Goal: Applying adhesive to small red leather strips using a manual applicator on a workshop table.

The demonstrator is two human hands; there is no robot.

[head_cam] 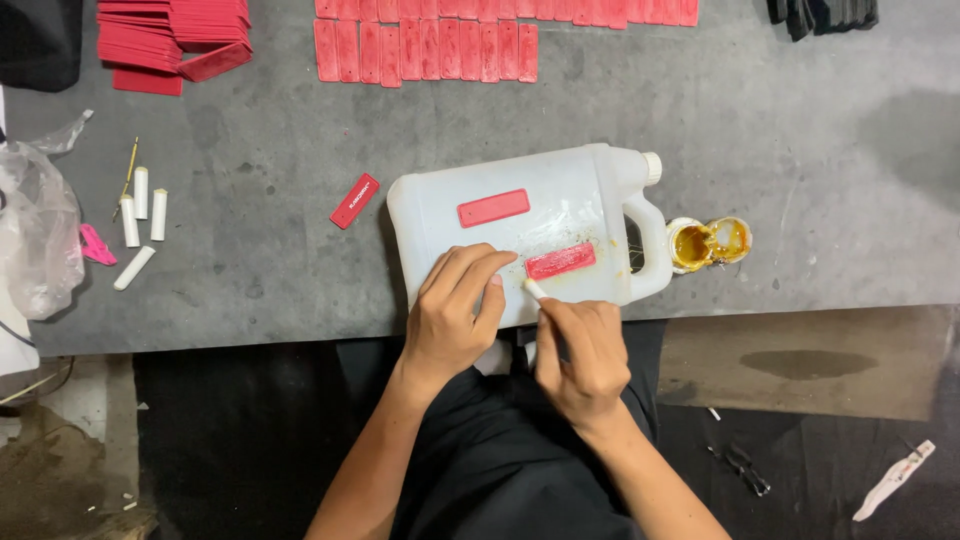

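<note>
Right hand (583, 352) pinches a white stick (534, 288), grip closed; its tip nearly touches the red strip (560, 261), lying lengthwise just beyond, on the jug (470, 235). Left hand (455, 312) presses flat, holding nothing.

Left hand (455, 310) flat, right hand (585, 355) pinching.

4 white sticks (140, 225) lie beside a plastic bag (38, 235).
</note>
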